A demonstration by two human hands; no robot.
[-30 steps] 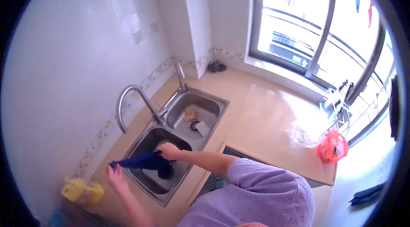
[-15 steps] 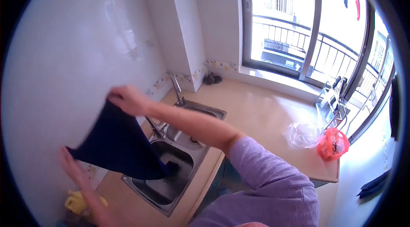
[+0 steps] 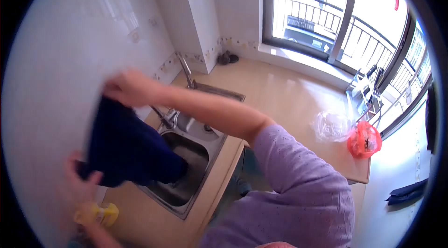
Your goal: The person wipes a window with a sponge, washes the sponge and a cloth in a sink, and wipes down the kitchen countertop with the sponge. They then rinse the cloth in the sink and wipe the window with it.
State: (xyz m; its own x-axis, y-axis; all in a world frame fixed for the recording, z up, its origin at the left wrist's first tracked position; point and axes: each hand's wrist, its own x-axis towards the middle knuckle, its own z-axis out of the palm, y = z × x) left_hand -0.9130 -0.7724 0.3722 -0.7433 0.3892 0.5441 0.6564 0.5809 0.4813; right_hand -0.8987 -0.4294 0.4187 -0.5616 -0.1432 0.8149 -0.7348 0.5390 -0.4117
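Observation:
A dark blue cloth, perhaps a garment, hangs stretched between my two hands. My right hand is closed on its upper corner, near the wall. Lower left, my left hand is blurred, its fingers and thumb around the cloth's other edge. The bottom of the cloth droops into the near basin of the steel sink, where its lowest part is in the basin. Behind my right forearm, a faucet rises partly hidden at the sink's back.
A yellow bottle or container stands on the counter beside my left wrist. A second tall faucet is farther back. Right on the counter lie a clear plastic bag and a red bag, near a metal rack.
Both hands have shifted, the right one up and left, with the cloth between them. The cloth now hangs more bunched and folded. The head view has tilted downward a little.

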